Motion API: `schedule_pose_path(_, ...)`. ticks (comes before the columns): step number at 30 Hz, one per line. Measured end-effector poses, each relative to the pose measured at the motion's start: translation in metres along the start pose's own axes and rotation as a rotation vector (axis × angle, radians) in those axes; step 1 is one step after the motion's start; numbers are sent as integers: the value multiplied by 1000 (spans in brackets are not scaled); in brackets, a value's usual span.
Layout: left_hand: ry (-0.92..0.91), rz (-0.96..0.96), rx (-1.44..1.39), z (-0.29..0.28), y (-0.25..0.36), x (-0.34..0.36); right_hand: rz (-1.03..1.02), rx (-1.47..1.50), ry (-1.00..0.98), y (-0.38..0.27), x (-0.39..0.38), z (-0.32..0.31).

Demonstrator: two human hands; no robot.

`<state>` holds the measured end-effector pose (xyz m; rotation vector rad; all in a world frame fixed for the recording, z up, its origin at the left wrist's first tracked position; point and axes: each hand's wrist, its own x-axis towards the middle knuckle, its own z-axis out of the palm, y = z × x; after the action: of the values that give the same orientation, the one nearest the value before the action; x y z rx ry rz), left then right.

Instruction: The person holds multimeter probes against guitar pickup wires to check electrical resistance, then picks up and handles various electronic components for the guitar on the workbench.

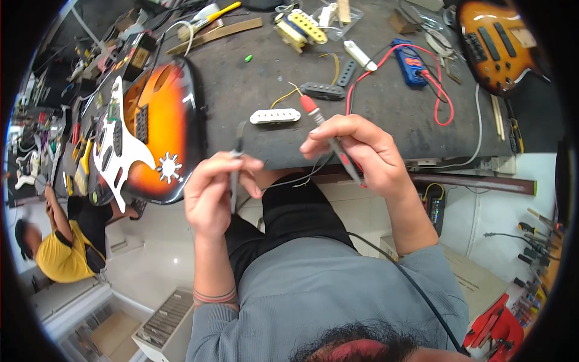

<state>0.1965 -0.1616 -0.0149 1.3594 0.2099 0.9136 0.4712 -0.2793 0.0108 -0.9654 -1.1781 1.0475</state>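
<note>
My right hand (362, 151) is closed around a slim pen-shaped tool (318, 117) with a red tip and grey body, pointing up and left. In my left hand (220, 187), a thin dark grey rod-like tool (240, 137) is pinched upright; blur hides its exact kind. Just beyond the hands, a white guitar pickup (275, 116) lies on the dark workbench (229, 78). A thin yellow wire (284, 97) rises from it towards the red tip; whether they touch, I cannot tell. Close by are a black pickup (322, 90) and another dark one (345, 72).
A sunburst guitar body (175, 120) with a white pickguard (123, 145) lies at left. A blue multimeter (411, 63) with red and black leads sits right. Cream pickups (307, 27) lie at the back, another sunburst body (494, 45) far right. A person in yellow (69, 253) sits left.
</note>
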Motion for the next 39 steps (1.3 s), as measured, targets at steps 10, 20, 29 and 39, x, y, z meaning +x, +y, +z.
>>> schedule_pose_path(10,191,253,347,16,-23,13,-542,-771,194,12,14,3)
schedule_pose_path(20,-6,276,603,-2,-27,35,-449,-744,72,36,16,11)
schedule_pose_path(29,7,242,570,-5,-31,48,-320,-832,-75,42,13,15)
schedule_pose_path(39,8,198,603,-6,-35,54,-206,-732,-61,40,17,14)
